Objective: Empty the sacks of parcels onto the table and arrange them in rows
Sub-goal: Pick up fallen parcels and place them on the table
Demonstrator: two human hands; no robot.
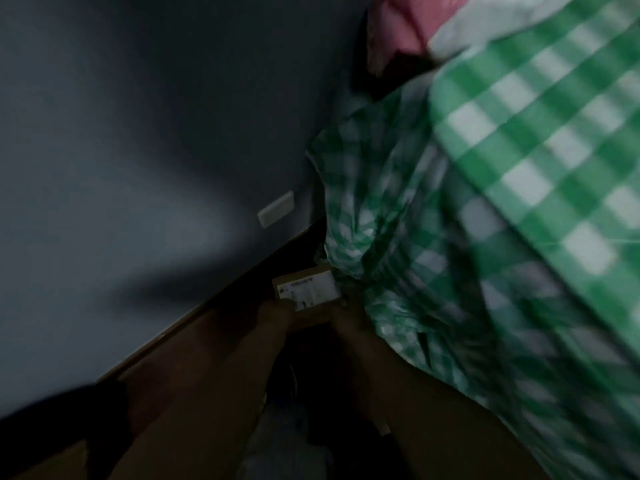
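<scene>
Two bare forearms reach up from the lower edge of the frame into a dark gap, and the whole picture is dim and blurred by motion. Left hand (273, 315) and right hand (341, 318) meet near the lower centre, one on each side of a small brown parcel (306, 294). The parcel carries a white label (308, 289) with print too smeared to read. Both hands touch the parcel, the left at its lower left corner and the right at its lower right edge. They seem to close around it, but the fingers are too dark and blurred for me to tell how firmly they grip.

Just to the right of the parcel, and touching or almost touching it, hangs a green and white checked sack (485, 220). The sack fills most of the right half of the frame, from the upper right corner down to the lower right. Its cloth is crumpled and folded near the parcel and smoother higher up. Above it, at the top edge, a pink shape (398, 22) shows beside something white; I cannot tell what either is.

A grey wall (138, 133) takes the left and upper left part. A small white plate (276, 209) sits on it, left of the sack. Below the wall a dark brown skirting edge (194, 320) runs diagonally from lower left toward the centre.
</scene>
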